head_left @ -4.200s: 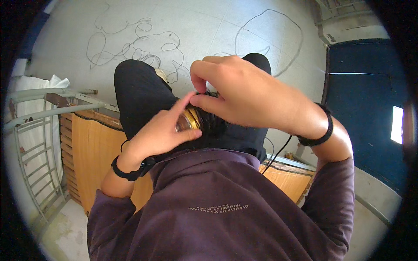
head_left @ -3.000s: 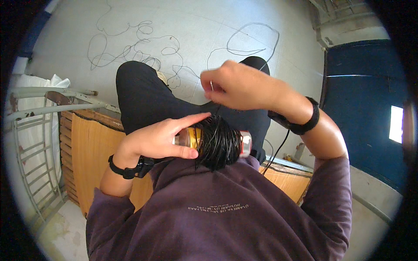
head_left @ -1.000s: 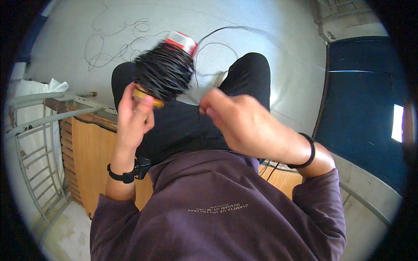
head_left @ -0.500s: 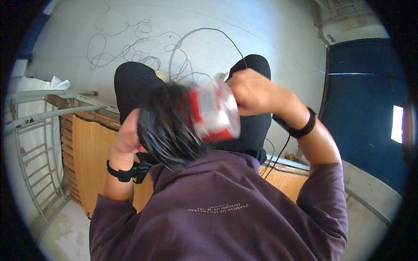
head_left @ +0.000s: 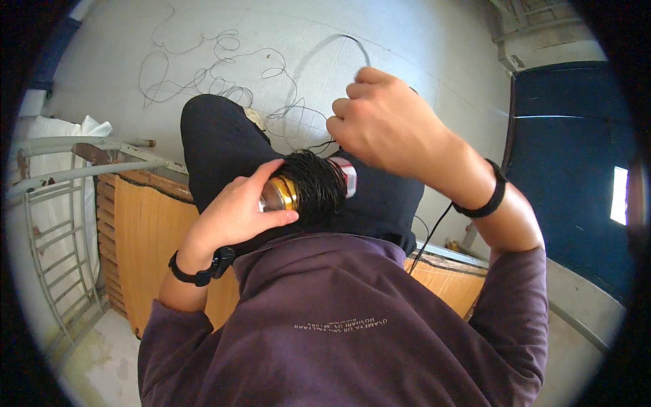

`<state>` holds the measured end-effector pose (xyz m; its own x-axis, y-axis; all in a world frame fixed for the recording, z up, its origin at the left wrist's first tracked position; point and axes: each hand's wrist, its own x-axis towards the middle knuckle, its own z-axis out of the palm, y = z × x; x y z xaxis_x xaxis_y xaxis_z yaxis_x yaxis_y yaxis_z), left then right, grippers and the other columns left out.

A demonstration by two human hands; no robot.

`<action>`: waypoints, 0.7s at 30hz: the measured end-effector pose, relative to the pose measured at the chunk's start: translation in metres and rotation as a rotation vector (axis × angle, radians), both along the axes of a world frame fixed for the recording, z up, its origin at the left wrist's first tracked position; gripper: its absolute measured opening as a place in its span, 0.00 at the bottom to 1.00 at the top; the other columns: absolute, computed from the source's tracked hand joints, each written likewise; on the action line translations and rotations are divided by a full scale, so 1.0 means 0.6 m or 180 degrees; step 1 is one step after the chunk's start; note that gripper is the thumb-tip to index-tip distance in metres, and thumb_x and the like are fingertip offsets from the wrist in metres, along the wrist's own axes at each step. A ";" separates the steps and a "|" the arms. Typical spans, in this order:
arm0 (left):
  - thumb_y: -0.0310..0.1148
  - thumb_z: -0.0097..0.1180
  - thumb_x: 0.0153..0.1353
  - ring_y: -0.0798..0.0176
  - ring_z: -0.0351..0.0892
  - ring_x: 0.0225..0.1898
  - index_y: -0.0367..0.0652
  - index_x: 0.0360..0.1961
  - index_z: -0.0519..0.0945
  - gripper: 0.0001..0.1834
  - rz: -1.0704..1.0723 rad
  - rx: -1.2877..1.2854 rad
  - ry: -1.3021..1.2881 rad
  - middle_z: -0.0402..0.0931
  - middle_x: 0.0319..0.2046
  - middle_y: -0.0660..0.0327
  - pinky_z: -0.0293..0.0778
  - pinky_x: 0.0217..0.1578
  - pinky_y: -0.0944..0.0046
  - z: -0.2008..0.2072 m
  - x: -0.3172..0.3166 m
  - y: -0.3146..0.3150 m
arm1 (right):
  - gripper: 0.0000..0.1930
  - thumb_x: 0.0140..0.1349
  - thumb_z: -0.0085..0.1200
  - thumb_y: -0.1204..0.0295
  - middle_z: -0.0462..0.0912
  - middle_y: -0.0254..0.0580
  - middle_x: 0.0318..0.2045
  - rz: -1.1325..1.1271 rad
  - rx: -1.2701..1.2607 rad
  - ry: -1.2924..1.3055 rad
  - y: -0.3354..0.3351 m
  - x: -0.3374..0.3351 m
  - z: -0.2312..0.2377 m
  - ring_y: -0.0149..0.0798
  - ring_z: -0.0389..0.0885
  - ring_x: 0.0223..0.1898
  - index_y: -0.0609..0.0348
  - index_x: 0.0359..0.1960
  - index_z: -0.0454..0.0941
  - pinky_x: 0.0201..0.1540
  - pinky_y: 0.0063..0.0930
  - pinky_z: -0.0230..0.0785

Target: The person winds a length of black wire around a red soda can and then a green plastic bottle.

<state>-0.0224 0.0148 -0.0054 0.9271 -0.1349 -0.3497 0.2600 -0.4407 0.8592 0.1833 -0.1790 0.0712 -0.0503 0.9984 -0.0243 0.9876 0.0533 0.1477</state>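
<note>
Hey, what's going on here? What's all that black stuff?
A seated person is handling black cord wound thickly around a container. The left hand grips the container's gold-banded end, over the lap. The right hand is raised beyond it, closed, with cord reaching it. More cord lies in loose loops on the floor, so not all of it is wound.

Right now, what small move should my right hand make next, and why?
Probably swing the right hand around the bottle for another turn: it seems to grip the cord, which is already wound there; the left hand holds one end, and loose loops lie on the floor.
</note>
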 end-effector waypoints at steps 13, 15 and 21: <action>0.37 0.67 0.68 0.67 0.83 0.34 0.34 0.71 0.64 0.37 0.2367 -0.1543 -0.0470 0.82 0.43 0.58 0.75 0.30 0.69 -0.050 0.006 0.040 | 0.11 0.75 0.54 0.69 0.80 0.57 0.24 -0.1384 0.0093 0.3123 -0.031 -0.058 -0.019 0.60 0.81 0.27 0.64 0.36 0.78 0.31 0.46 0.71; 0.42 0.64 0.70 0.67 0.81 0.28 0.37 0.68 0.66 0.33 0.2305 -0.1928 -0.0510 0.81 0.39 0.59 0.67 0.22 0.71 -0.043 0.002 0.034 | 0.11 0.76 0.53 0.69 0.77 0.56 0.22 -0.1040 0.0347 0.3507 -0.033 -0.067 -0.042 0.60 0.79 0.27 0.64 0.36 0.77 0.30 0.46 0.69; 0.53 0.69 0.63 0.54 0.87 0.34 0.39 0.68 0.64 0.43 0.1776 -0.3737 -0.0458 0.82 0.48 0.50 0.73 0.25 0.67 -0.055 -0.012 0.000 | 0.12 0.73 0.56 0.63 0.74 0.46 0.18 -0.0064 0.0696 0.3263 -0.019 -0.074 -0.065 0.55 0.78 0.25 0.58 0.35 0.78 0.32 0.46 0.71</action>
